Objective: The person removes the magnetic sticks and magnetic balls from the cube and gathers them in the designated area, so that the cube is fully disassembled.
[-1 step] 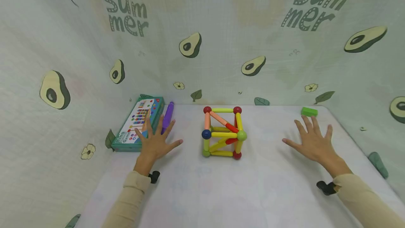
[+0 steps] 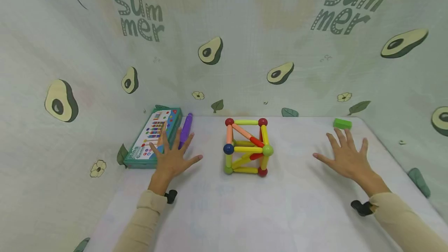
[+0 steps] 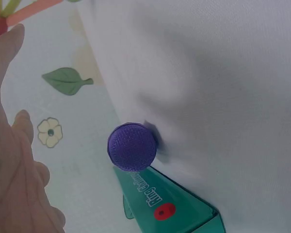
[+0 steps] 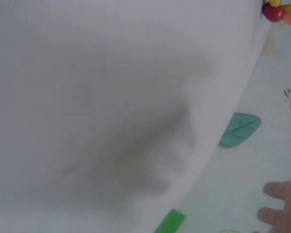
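Note:
At the middle of the table stands a cube-like frame of coloured rods and balls (image 2: 247, 149), with yellow, orange and red rods joined by red, green and blue balls. My left hand (image 2: 171, 161) is held with fingers spread, left of the frame and over the near side of a teal toy box (image 2: 143, 164). A purple stick-like piece (image 2: 186, 129) lies beside the box, just past the left fingertips; its round end (image 3: 132, 147) faces the left wrist view. To the right of the frame, my right hand (image 2: 348, 160) has its fingers spread too. Both hands hold nothing.
A small green block (image 2: 342, 123) lies at the back right, just beyond the right fingertips. Behind the white table (image 2: 245, 213) hangs a cloth (image 2: 245, 18) printed with avocados, leaves and lettering, which also runs along both sides.

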{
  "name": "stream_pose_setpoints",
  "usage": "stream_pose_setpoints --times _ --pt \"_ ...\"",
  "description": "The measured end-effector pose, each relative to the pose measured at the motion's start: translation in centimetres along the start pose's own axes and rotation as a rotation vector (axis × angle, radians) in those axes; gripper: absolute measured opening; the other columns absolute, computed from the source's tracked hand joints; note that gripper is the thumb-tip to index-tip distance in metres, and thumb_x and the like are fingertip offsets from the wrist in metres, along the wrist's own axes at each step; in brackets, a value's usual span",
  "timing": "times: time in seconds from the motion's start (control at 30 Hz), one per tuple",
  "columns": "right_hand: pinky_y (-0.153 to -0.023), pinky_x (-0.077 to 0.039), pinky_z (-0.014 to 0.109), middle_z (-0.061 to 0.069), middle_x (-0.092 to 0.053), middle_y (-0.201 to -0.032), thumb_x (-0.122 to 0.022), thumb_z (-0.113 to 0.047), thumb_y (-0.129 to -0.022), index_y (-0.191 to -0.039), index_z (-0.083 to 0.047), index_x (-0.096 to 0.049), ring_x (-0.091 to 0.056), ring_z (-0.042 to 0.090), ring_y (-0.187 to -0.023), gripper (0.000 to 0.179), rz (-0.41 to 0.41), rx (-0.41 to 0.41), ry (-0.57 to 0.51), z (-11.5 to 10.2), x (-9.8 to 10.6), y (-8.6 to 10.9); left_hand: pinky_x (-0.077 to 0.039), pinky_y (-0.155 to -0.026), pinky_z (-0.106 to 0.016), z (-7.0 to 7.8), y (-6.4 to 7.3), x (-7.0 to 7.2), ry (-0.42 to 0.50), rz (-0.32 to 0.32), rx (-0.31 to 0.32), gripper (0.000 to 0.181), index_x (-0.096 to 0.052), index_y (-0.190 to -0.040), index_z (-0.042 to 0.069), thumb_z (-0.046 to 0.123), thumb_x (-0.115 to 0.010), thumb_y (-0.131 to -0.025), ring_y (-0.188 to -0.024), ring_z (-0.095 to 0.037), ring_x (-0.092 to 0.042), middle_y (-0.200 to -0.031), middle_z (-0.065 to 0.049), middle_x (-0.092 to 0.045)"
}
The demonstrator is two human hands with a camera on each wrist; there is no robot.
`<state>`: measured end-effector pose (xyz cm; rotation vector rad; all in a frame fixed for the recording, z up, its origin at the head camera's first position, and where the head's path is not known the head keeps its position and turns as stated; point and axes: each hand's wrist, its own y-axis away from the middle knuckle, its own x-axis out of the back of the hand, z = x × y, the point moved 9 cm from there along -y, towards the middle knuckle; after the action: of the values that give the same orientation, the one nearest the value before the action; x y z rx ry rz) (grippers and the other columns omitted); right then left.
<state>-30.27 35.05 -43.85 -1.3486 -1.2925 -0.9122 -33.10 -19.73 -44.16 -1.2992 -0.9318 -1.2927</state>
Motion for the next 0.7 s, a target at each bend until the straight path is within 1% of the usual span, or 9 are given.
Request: stream_pose_setpoints --times 0.1,0.17,0.23,0.3,0.4,0.47,0.5,0.57,0.7 --pt "-0.099 0.005 0.082 0.031 -0.012 -0.158 -0.053 -0.069 -0.092 -0.149 0.007 -0.031 0.002 0.050 -0.147 0.098 0.010 -0.008 -0.033 -0.4 0.5 0.1 0.029 -0.091 -0.075 0.4 -0.3 0.2 0.023 -0.013 -0.002 0.095 -0.013 -0.161 0.038 0.086 -0.040 -0.083 -0.140 -0.045 0.032 -0.167 -0.003 0.013" --pt "-0.098 -0.005 0.082 0.035 -0.019 -0.152 -0.055 -0.063 -0.094 -0.146 0.009 -0.035 -0.011 0.054 -0.142 0.091 0.036 -0.011 -0.076 -1.3 1.3 0.0 0.025 -0.092 -0.078 0.9 -0.7 0.5 0.075 -0.008 -0.006 0.093 -0.011 -0.160 0.039 0.085 -0.040 -0.084 -0.142 -0.049 0.027 -0.167 -0.002 0.012" --pt "-0.097 -0.013 0.080 0.036 -0.027 -0.148 -0.057 -0.058 -0.096 -0.141 0.010 -0.040 -0.023 0.055 -0.136 0.084 0.078 0.002 -0.101 -2.5 2.3 -0.1 0.017 -0.095 -0.082 1.9 -0.9 1.2 0.182 0.005 -0.025 0.089 -0.011 -0.160 0.041 0.081 -0.043 -0.087 -0.145 -0.051 0.017 -0.168 -0.003 0.003" --pt "-0.095 -0.019 0.077 0.035 -0.034 -0.144 -0.060 -0.052 -0.096 -0.138 0.010 -0.044 -0.032 0.056 -0.130 0.077 0.117 0.022 -0.130 -4.1 3.0 -0.2 0.007 -0.101 -0.082 3.3 -1.1 1.6 0.323 0.016 -0.066 0.084 -0.013 -0.160 0.042 0.077 -0.046 -0.090 -0.148 -0.049 0.002 -0.167 -0.003 -0.008" --pt "-0.093 -0.025 0.075 0.032 -0.041 -0.140 -0.064 -0.045 -0.097 -0.136 0.008 -0.048 -0.040 0.054 -0.126 0.068 0.149 0.062 -0.179 -6.5 3.6 -0.1 -0.014 -0.108 -0.075 5.6 -1.1 2.2 0.518 0.011 -0.124 0.078 -0.019 -0.158 0.045 0.072 -0.050 -0.092 -0.149 -0.039 -0.019 -0.164 0.000 -0.023" --pt "-0.094 -0.027 0.074 0.030 -0.043 -0.139 -0.065 -0.041 -0.097 -0.136 0.006 -0.049 -0.041 0.052 -0.126 0.063 0.160 0.088 -0.216 -8.1 3.3 0.0 -0.026 -0.108 -0.070 6.9 -1.1 2.2 0.596 0.001 -0.157 0.076 -0.022 -0.157 0.046 0.070 -0.053 -0.092 -0.147 -0.032 -0.026 -0.162 0.001 -0.026" --pt "-0.095 -0.028 0.072 0.029 -0.043 -0.139 -0.066 -0.039 -0.096 -0.136 0.005 -0.050 -0.041 0.050 -0.127 0.061 0.163 0.099 -0.235 -8.8 3.2 0.0 -0.030 -0.107 -0.068 7.5 -1.1 2.3 0.622 0.003 -0.167 0.075 -0.024 -0.156 0.047 0.069 -0.054 -0.092 -0.146 -0.031 -0.028 -0.161 0.002 -0.027" --pt "-0.098 -0.028 0.070 0.027 -0.044 -0.140 -0.067 -0.037 -0.096 -0.136 0.003 -0.050 -0.041 0.047 -0.129 0.059 0.162 0.115 -0.270 -10.1 2.9 -0.2 -0.035 -0.106 -0.066 8.5 -1.2 2.4 0.654 0.008 -0.187 0.073 -0.026 -0.155 0.048 0.068 -0.056 -0.092 -0.145 -0.030 -0.031 -0.161 0.004 -0.026" --pt "-0.100 -0.034 0.066 0.021 -0.046 -0.140 -0.069 -0.036 -0.096 -0.137 -0.002 -0.052 -0.044 0.041 -0.127 0.056 0.160 0.135 -0.339 -12.2 2.3 -0.4 -0.044 -0.099 -0.061 10.2 -1.7 2.2 0.676 -0.002 -0.218 0.071 -0.028 -0.154 0.049 0.068 -0.057 -0.091 -0.131 -0.028 -0.047 -0.159 0.008 -0.027"
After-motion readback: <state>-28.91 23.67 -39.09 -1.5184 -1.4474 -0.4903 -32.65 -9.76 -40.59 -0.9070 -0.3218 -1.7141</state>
